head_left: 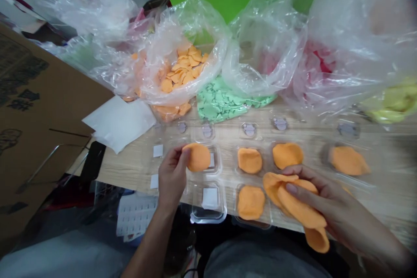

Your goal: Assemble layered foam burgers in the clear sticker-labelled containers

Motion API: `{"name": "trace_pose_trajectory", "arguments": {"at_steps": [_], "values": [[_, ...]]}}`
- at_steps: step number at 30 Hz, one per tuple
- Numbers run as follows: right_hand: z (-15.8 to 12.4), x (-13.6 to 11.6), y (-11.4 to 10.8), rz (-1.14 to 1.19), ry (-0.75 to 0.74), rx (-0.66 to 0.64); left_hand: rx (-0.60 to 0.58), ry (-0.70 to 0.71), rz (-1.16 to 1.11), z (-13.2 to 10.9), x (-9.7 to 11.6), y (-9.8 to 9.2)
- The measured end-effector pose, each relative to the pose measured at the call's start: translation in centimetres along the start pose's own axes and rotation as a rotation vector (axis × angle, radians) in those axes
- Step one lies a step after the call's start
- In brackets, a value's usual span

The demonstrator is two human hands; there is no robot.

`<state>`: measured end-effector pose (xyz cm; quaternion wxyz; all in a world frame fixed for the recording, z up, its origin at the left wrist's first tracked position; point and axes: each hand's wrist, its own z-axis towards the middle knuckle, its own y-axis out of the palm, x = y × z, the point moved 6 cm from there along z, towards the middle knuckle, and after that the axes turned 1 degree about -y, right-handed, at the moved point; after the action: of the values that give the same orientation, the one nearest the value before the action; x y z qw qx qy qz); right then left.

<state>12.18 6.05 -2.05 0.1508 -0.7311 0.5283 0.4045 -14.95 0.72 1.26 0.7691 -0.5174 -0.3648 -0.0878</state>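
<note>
My left hand (172,174) pinches one round orange pad (197,157) just above a clear plastic tray cell (215,169). My right hand (329,206) grips a fanned stack of orange pads (298,208) over the near right part of the table. Clear trays (208,215) lie in rows on the wooden table (124,165). Several cells hold an orange pad each, such as one in the middle (249,160), one in front of it (250,202) and one at the right (348,160). Two near-left cells hold only a white square (210,197).
Open plastic bags stand behind the trays: orange pads (184,69), green pieces (221,100), red ones (321,67), yellow ones (395,102). A white sheet (119,124) lies at the left. A brown cardboard box (39,113) rises beside the table's left edge.
</note>
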Motion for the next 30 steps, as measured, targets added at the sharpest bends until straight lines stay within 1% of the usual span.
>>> {"name": "trace_pose_trajectory", "arguments": {"at_steps": [3,7,12,14,15,16,17,18,20,21,22,23,25,26,27,28,29,30], "values": [[0.0,0.1,0.5,-0.028,0.013,-0.022,-0.092,0.072,0.135,1.0,0.4,1.2],[0.1,0.1,0.9,-0.045,0.012,-0.014,-0.133,0.139,0.301,1.2,0.6,2.6],[0.0,-0.7,1.7,-0.039,-0.007,-0.073,-0.108,0.143,0.394,1.1,0.0,2.5],[-0.1,-1.0,2.2,-0.023,-0.018,-0.1,-0.08,0.135,0.427,1.0,0.5,2.1],[-0.2,-1.3,2.5,-0.031,-0.037,-0.108,-0.065,0.126,0.402,0.8,1.0,1.8],[-0.4,-1.6,2.8,-0.054,-0.057,-0.118,-0.072,0.104,0.32,0.6,1.7,1.5],[-0.5,-1.9,3.2,-0.085,-0.074,-0.133,-0.122,0.065,0.177,0.3,2.5,1.5],[-0.6,-2.1,3.6,-0.123,-0.09,-0.152,-0.221,0.009,-0.008,-0.2,3.4,1.8],[-0.8,-2.6,4.7,-0.18,-0.13,-0.208,-0.48,-0.132,-0.395,-1.6,5.3,3.0],[-0.8,-2.7,5.2,-0.195,-0.148,-0.242,-0.576,-0.214,-0.536,-2.3,6.0,3.4],[-0.8,-2.8,5.7,-0.207,-0.164,-0.274,-0.613,-0.296,-0.644,-2.7,6.4,3.6],[-0.7,-2.8,6.1,-0.224,-0.183,-0.293,-0.586,-0.377,-0.738,-3.0,6.3,3.5],[-0.3,-2.4,6.2,-0.289,-0.202,-0.29,-0.399,-0.514,-0.9,-3.0,4.8,2.4],[0.0,-2.1,6.0,-0.328,-0.202,-0.275,-0.306,-0.555,-0.946,-3.1,3.8,1.6],[0.2,-1.7,5.6,-0.362,-0.206,-0.253,-0.245,-0.573,-0.947,-3.3,2.8,0.9],[0.5,-1.4,5.2,-0.385,-0.206,-0.232,-0.23,-0.574,-0.893,-3.6,2.0,0.3],[0.7,-1.1,4.7,-0.395,-0.204,-0.211,-0.265,-0.555,-0.789,-4.1,1.4,-0.1],[0.9,-0.9,4.3,-0.397,-0.202,-0.192,-0.327,-0.508,-0.652,-4.6,0.9,-0.3]]}}
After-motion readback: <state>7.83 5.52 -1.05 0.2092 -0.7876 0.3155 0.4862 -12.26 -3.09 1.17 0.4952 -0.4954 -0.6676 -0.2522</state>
